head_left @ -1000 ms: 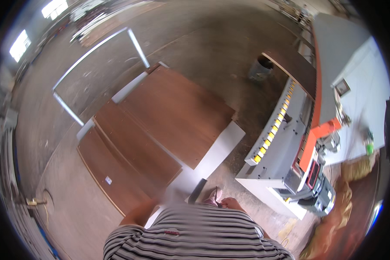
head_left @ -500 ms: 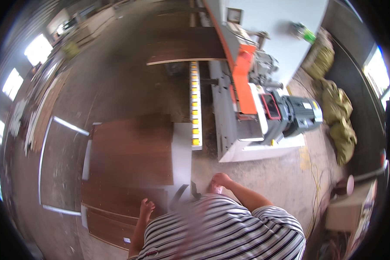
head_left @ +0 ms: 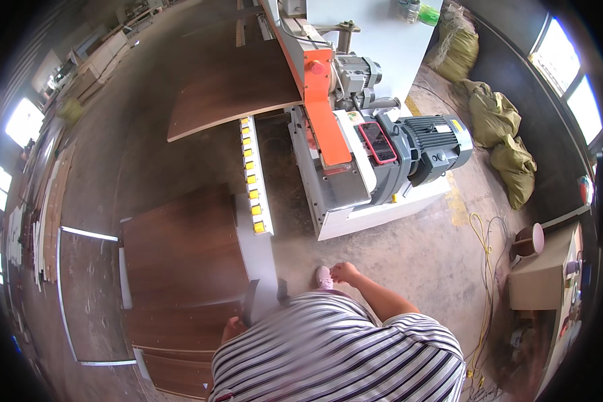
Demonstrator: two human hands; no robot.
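Observation:
My right hand (head_left: pixel 344 272) hangs in front of my body above the concrete floor, near one of my shoes (head_left: pixel 324 277). Its fingers are loosely curled in, with nothing visible in them. Low on the left, my left hand (head_left: pixel 232 328) is in shadow beside my striped shirt (head_left: pixel 342 342). Its fingers are partly hidden and too dim to read. Under and beyond that hand lie brown wood-grain boards (head_left: pixel 181 261), stacked low, with a pale sheet (head_left: pixel 256 244) along their right edge. Neither hand visibly touches the boards.
Ahead stands a white machine with an orange guard (head_left: pixel 328 134), a grey motor (head_left: pixel 439 144) and a phone in a red case (head_left: pixel 378 142). A brown panel (head_left: pixel 234 100) juts left over a yellow-roller rail (head_left: pixel 253 181). Sacks (head_left: pixel 492 117), cables (head_left: pixel 486 268) and a cabinet (head_left: pixel 536 285) line the right.
The view has shifted, so the machine, rail and panel sit further left and the sacks appear nearer the middle. My left hand has drawn close to my shirt; my right stays in front.

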